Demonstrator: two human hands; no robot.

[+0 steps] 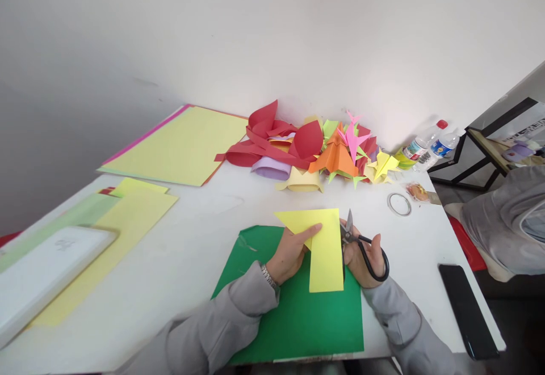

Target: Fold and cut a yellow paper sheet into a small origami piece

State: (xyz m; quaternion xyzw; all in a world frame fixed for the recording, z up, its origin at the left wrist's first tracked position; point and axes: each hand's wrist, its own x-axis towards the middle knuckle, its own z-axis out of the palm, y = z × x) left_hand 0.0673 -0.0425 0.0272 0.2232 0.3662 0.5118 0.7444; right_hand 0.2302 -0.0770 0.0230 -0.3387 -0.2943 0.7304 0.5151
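A folded piece of yellow paper [327, 261] is pinched in my left hand [286, 256], with the thumb flat on its face. My right hand [361, 264] holds a pair of scissors [349, 235] with black loop handles. Their blades are spread and stand right beside the paper's right edge; whether they touch it I cannot tell. One handle and part of the lower blade are hidden behind the paper and fingers. Beneath both hands a green sheet [319, 329] lies on the white table [187, 261].
Folded paper planes [336, 156] and red paper shapes [272, 148] are heaped by the wall. Large coloured sheets [179, 142] lie back left, a white box [55, 273] left. Rightward are tape [399, 204], bottles [426, 145] and a black phone [468, 312]. Another person's leg [498, 222] shows beyond.
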